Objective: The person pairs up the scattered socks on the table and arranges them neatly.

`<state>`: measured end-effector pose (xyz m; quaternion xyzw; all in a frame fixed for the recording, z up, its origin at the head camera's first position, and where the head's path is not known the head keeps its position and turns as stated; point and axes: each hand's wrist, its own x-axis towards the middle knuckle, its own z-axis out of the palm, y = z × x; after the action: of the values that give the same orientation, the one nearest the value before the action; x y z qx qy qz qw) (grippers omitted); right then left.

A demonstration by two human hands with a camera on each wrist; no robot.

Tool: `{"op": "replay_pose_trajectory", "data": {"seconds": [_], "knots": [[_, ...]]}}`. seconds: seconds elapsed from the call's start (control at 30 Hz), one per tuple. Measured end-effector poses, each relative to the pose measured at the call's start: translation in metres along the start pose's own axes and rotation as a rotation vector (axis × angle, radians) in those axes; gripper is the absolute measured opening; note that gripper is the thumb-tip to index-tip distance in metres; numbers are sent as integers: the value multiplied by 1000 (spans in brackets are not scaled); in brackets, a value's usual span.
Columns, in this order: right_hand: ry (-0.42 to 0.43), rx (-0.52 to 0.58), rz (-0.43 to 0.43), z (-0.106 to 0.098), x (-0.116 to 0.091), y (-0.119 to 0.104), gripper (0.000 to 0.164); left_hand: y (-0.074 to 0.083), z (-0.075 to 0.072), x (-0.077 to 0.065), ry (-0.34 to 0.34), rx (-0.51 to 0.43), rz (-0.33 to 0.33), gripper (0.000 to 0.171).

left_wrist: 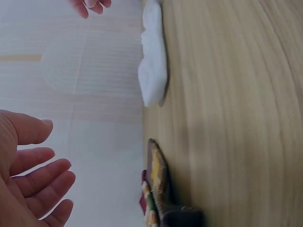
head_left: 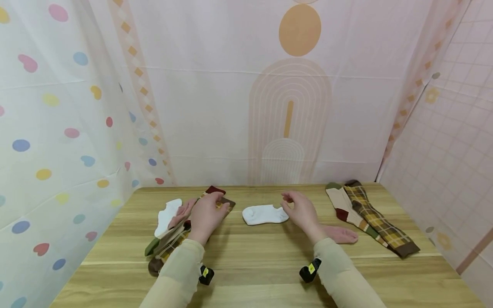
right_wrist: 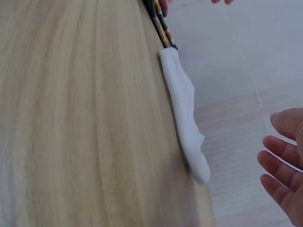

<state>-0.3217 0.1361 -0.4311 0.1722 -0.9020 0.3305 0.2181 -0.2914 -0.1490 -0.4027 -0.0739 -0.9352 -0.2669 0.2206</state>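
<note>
A white ankle sock lies flat on the table's middle, between my two hands. My left hand hovers beside it over the left group of socks, fingers loosely bent and holding nothing. That group has a white sock, a pink sock and a brown-and-yellow plaid sock, partly hidden by the hand and forearm. My right hand is raised near the white sock's right end, its fingers relaxed and holding nothing. A pink sock lies partly under the right wrist.
Toward the right of the wooden table lie a cream sock with a dark red heel and a plaid sock, side by side. A patterned curtain hangs behind the table.
</note>
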Motion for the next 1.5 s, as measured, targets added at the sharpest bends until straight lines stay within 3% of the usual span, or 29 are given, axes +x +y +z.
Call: {"op": "replay_pose_trajectory", "data": {"seconds": [0.2, 0.57, 0.7, 1.03, 1.2, 1.33, 1.5], "knots": [[30, -12, -75, -1, -1, -8, 28, 1, -8, -3, 95, 69, 75, 33], [64, -108, -212, 9, -5, -15, 28, -3, -11, -13, 203, 221, 210, 29], [80, -125, -268, 16, -8, -17, 27, -9, -11, -17, 221, 237, 222, 28], [48, -131, -347, 27, -12, -25, 29, -34, -20, -22, 205, 313, 196, 33], [13, -148, -362, 33, -12, -31, 29, -47, -30, -22, 158, 357, 174, 34], [0, -161, -368, 36, -12, -38, 30, -54, -39, -19, 115, 345, 156, 32], [16, -169, -396, 41, -10, -46, 31, -64, -49, -16, 123, 332, 142, 26]]}}
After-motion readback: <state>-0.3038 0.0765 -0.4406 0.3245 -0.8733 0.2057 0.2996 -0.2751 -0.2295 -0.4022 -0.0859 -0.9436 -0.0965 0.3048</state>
